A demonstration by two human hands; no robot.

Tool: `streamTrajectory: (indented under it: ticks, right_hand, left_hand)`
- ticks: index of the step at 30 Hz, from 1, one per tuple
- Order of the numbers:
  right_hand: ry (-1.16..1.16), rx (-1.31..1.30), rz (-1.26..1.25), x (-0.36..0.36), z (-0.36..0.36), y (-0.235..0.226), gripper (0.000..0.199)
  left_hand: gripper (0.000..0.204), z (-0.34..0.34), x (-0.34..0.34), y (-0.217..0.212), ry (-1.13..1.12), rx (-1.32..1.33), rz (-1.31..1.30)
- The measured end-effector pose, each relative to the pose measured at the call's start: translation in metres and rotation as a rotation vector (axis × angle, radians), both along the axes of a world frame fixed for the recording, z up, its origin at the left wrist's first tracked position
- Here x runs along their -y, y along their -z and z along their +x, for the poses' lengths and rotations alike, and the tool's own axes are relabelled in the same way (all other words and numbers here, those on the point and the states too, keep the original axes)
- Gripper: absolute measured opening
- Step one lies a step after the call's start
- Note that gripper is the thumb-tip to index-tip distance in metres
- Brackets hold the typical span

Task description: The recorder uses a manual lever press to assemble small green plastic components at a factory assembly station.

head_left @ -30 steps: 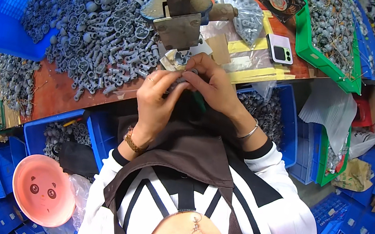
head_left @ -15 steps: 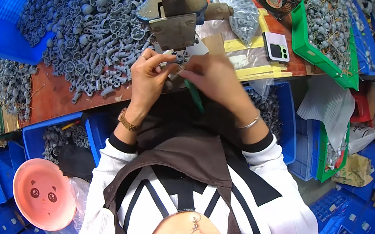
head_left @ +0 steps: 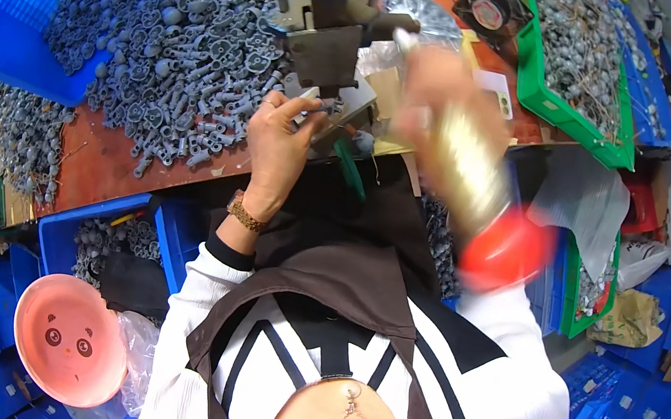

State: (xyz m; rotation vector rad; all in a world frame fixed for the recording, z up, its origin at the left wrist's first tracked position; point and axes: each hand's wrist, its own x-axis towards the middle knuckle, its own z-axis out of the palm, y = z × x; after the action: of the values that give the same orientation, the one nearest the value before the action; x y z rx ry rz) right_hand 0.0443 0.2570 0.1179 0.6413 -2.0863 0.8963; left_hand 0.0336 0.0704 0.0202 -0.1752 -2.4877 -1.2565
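The left hand (head_left: 280, 141) pinches a small grey cast metal part (head_left: 312, 96) at the base of the grey metal bench press (head_left: 330, 38). The right hand (head_left: 432, 92), blurred, grips a gold-and-red cylinder (head_left: 481, 199) beside the press. Judging by this, loading is under way; next, precise seating.

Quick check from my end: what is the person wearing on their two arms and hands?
Both arms wear white long sleeves; the left one ends in a black cuff. The left hand has a gold chain bracelet at the wrist and a thin ring. The right hand is motion-blurred; no glove can be made out on either hand.
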Motion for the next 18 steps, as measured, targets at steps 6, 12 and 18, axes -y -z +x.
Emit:
streamTrajectory:
  ticks: [6, 12, 18]
  right_hand:
    - [-0.205, -0.019, -0.373, -0.008, 0.002, -0.009, 0.026]
    - [-0.05, 0.452, 0.036, 0.008, -0.003, 0.096, 0.017]
    - [-0.15, 0.518, -0.21, 0.006, -0.001, 0.101, 0.012]
  left_hand:
    - [0.034, 0.007, 0.022, -0.003, 0.122, -0.08, -0.201]
    - [0.035, -0.015, 0.145, 0.003, -0.46, -0.171, -0.642]
    - [0.035, -0.035, 0.205, 0.041, -0.478, -0.016, -0.773]
